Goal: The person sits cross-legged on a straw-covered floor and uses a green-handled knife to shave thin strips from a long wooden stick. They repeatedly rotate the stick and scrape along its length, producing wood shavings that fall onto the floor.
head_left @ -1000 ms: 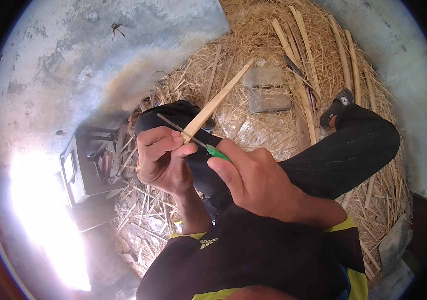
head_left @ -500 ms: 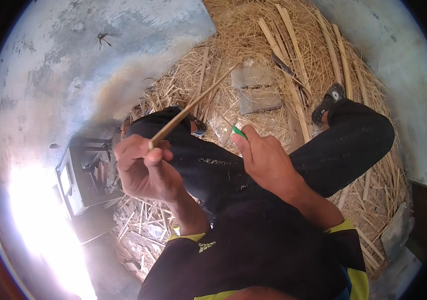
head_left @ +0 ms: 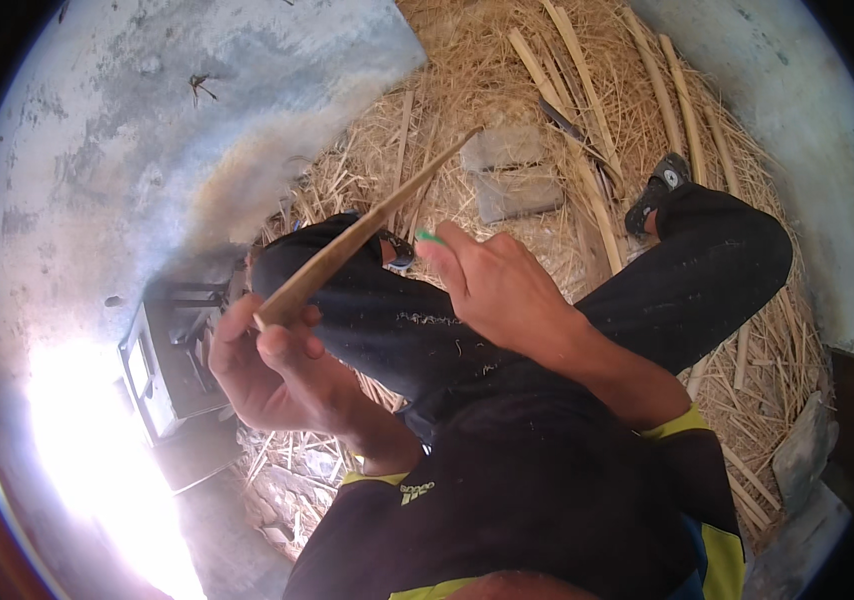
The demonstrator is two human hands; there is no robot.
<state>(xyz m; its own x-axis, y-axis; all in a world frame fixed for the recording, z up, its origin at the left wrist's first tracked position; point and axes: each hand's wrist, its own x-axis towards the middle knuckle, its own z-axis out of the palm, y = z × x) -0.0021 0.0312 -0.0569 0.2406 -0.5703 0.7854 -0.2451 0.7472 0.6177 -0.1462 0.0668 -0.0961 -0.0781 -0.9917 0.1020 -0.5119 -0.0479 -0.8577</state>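
Note:
My left hand (head_left: 287, 370) pinches the near end of a long, flat strip of split bamboo (head_left: 347, 245) between thumb and fingers. The strip slants up and away to the right, narrowing toward its far tip. My right hand (head_left: 497, 285) is closed around a small green-handled knife (head_left: 429, 237); only a bit of green shows past the thumb, and the blade is hard to make out. That hand sits to the right of the strip, apart from my left hand.
Between my feet lie two grey bricks (head_left: 517, 193). A dark-bladed tool (head_left: 562, 122) rests among long bamboo pieces (head_left: 587, 80) on the shaving-covered floor (head_left: 467, 70). Pale walls (head_left: 277, 90) rise on both sides. At left stands a grey box-like frame (head_left: 182, 370) beside bright light.
The bamboo strip has turned so its broad face shows. My left hand has shifted slightly left and down. My right hand with the knife has moved left and up, nearer the strip.

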